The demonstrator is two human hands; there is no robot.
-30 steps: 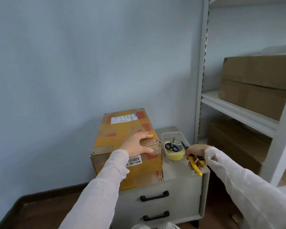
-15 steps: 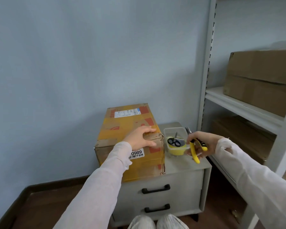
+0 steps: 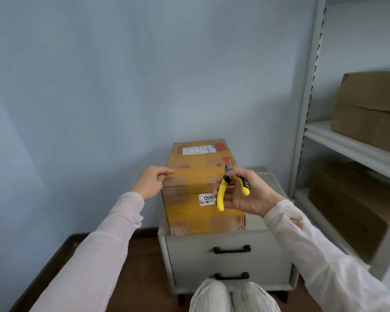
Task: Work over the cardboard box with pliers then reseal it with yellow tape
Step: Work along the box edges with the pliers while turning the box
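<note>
A cardboard box [image 3: 196, 174], mostly covered in yellow tape with white labels, stands on a grey drawer cabinet [image 3: 230, 262]. My right hand [image 3: 248, 194] holds yellow-and-black pliers [image 3: 227, 188] in front of the box's near right corner, jaws pointing up, handles spread. My left hand [image 3: 152, 182] is at the box's near left top edge, fingers loosely curled, fingertips touching the edge. The clear tub [image 3: 268, 179] on the cabinet is mostly hidden behind my right hand; the yellow tape roll is not visible.
A grey metal shelf unit [image 3: 309, 109] stands on the right with brown cartons [image 3: 369, 109] on its shelves. A blue wall is behind the cabinet. The dark floor and my knees [image 3: 232, 298] are below.
My right hand has brought the pliers from beside the tub to in front of the box. My left hand has slid off the box top to its left edge. The view has shifted right.
</note>
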